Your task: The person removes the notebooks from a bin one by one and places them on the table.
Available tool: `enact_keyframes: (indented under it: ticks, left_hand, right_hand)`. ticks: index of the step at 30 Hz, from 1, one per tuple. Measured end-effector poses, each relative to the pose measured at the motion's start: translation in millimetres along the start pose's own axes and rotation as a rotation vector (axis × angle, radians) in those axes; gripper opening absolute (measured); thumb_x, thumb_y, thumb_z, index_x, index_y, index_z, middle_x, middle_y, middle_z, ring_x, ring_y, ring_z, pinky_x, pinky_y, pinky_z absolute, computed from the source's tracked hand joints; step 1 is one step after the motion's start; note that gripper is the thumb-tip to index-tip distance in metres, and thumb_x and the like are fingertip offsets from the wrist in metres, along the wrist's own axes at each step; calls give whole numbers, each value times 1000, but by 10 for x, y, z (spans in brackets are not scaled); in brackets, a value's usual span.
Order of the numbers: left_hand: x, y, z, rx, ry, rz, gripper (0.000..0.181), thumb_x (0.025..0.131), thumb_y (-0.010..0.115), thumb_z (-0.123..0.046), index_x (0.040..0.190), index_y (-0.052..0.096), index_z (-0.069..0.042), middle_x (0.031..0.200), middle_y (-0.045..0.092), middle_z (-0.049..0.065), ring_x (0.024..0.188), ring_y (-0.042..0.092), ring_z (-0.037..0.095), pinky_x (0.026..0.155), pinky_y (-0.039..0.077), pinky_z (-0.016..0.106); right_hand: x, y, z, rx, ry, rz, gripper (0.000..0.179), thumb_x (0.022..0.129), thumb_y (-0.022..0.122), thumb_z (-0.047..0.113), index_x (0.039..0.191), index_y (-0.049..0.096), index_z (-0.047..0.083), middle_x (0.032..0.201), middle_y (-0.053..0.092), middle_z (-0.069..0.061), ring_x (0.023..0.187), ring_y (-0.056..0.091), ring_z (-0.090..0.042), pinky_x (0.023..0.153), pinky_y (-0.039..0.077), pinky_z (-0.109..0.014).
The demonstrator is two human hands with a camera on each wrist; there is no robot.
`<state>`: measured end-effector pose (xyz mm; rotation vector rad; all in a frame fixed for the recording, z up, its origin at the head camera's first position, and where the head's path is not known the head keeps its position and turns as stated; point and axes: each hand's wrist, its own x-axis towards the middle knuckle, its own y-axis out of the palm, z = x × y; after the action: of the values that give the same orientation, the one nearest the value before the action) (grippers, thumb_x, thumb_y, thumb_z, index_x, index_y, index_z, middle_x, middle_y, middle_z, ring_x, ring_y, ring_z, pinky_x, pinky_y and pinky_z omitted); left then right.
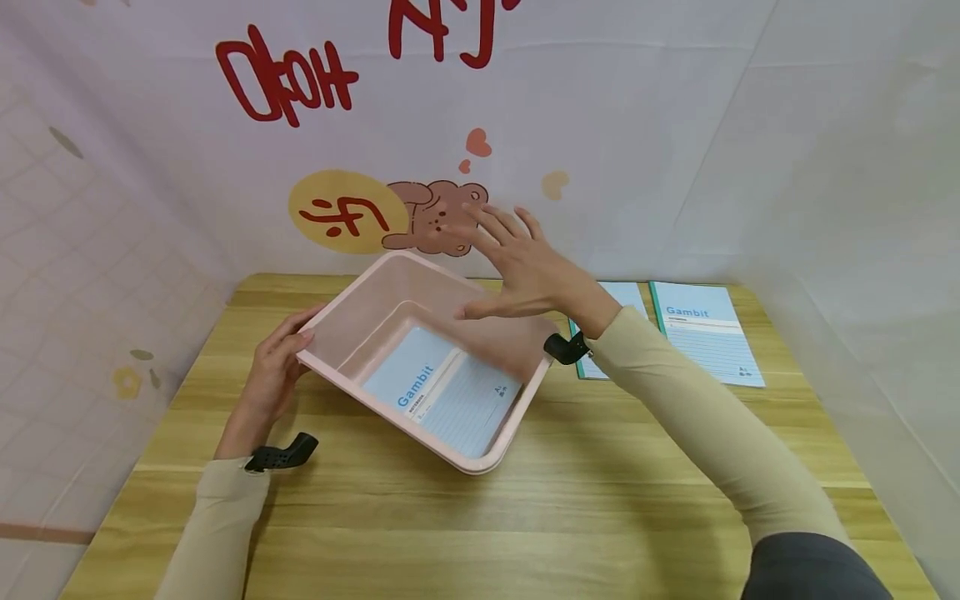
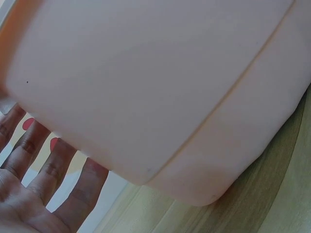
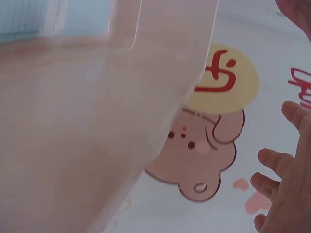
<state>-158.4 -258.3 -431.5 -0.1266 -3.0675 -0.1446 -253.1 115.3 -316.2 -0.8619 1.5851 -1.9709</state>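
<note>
A pink plastic basin (image 1: 390,414) stands tilted above the wooden table, its inside facing me in the head view. My left hand (image 1: 273,362) grips its left corner, thumb at the rim and fingers along the outside. In the left wrist view those fingers (image 2: 80,194) meet the edge of the basin wall. Inside the basin lies a light blue "Gambit" notebook (image 1: 465,400). Over the basin's far right side, my right hand (image 1: 536,275) is spread in the air and holds nothing. The right wrist view shows its fingers (image 3: 274,162) apart from the basin wall.
Two more notebooks lie at the back right of the table (image 1: 525,533): one (image 1: 708,333) in full view, the other (image 1: 626,296) partly behind my right wrist. White printed cloth (image 1: 622,108) encloses the back and sides. Each wrist carries a black camera mount (image 1: 285,454).
</note>
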Motion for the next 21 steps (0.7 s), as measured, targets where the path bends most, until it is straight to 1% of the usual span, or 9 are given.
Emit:
enact_keyframes:
  ticks: [2, 5, 9, 14, 16, 19, 21]
  left_hand:
    - [0, -2, 2, -2, 0, 1, 39, 108, 50, -20, 146, 57, -14, 131, 61, -8, 109, 58, 10, 83, 53, 24]
    - [-2, 0, 3, 3, 0, 3, 39, 108, 50, -21, 145, 58, -16, 130, 61, -9, 109, 58, 10, 83, 52, 25]
    - [-6, 2, 8, 6, 1, 5, 38, 108, 49, -21, 144, 59, -17, 129, 62, -9, 108, 59, 9, 83, 52, 26]
    - [-6, 0, 8, -2, 4, 8, 38, 108, 49, -21, 144, 59, -17, 129, 62, -9, 107, 59, 9, 82, 53, 26]
    - [-6, -2, 9, -4, 8, 8, 38, 108, 49, -20, 144, 59, -16, 129, 62, -10, 107, 59, 9, 82, 53, 26]
    - [-1, -3, 13, -15, 13, 11, 38, 108, 49, -19, 143, 59, -16, 128, 63, -10, 106, 60, 9, 81, 53, 26]
    - [4, -4, 17, -23, 15, 15, 38, 108, 48, -18, 143, 59, -16, 127, 63, -10, 105, 61, 8, 81, 53, 25]
  right_hand:
    - [43, 9, 60, 1, -12, 13, 103, 78, 66, 78, 162, 24, 36, 174, 11, -3, 160, 11, -31, 125, 2, -62]
    - [104, 32, 151, 12, -21, 37, 101, 79, 65, 77, 162, 23, 39, 173, 13, -2, 160, 11, -29, 125, 3, -62]
    - [194, 77, 261, 22, -40, 60, 100, 79, 61, 82, 162, 18, 45, 172, 18, 0, 160, 11, -26, 125, 6, -62]
    - [304, 168, 375, 34, -109, 61, 104, 76, 61, 85, 161, 23, 40, 168, 23, 1, 156, 19, -26, 124, 16, -59]
    - [349, 215, 415, 34, -137, 74, 104, 76, 61, 85, 161, 25, 37, 169, 22, 1, 155, 21, -26, 123, 19, -56]
    - [410, 279, 476, 30, -153, 109, 104, 76, 61, 85, 161, 25, 37, 169, 20, 2, 154, 20, -25, 123, 20, -53]
    - [443, 313, 513, 22, -152, 135, 103, 76, 61, 85, 160, 25, 37, 169, 22, 0, 154, 20, -25, 123, 21, -54]
